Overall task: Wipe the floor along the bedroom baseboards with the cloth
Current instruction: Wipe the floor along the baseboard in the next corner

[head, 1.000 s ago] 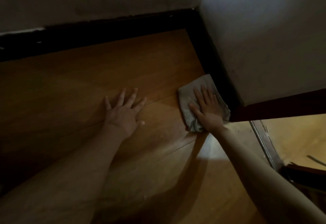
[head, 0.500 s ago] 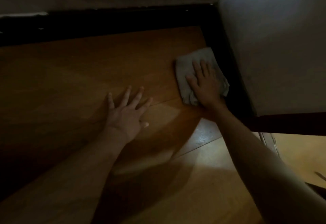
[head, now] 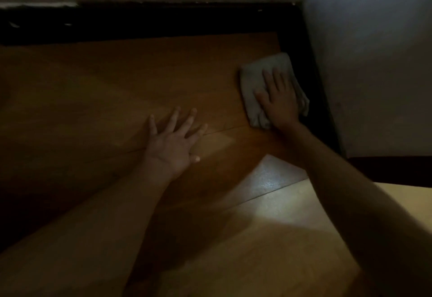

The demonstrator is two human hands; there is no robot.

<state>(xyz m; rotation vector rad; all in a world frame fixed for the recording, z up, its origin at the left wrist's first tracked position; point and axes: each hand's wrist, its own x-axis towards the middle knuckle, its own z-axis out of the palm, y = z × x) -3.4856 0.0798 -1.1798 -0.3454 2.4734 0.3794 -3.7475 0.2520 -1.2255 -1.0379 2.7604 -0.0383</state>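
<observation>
Dim light hides most detail. The right hand (head: 279, 99) presses flat on the folded grey cloth (head: 257, 79), covering its middle, beside the dark baseboard (head: 311, 81) near the corner. The left hand (head: 171, 142) lies spread on the wooden floor (head: 105, 91).

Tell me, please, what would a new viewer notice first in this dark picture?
First, the grey cloth at the right, pressed flat on the wooden floor by the right hand, beside the black baseboard. Next, the left hand, fingers spread on the bare floor at the centre.
</observation>
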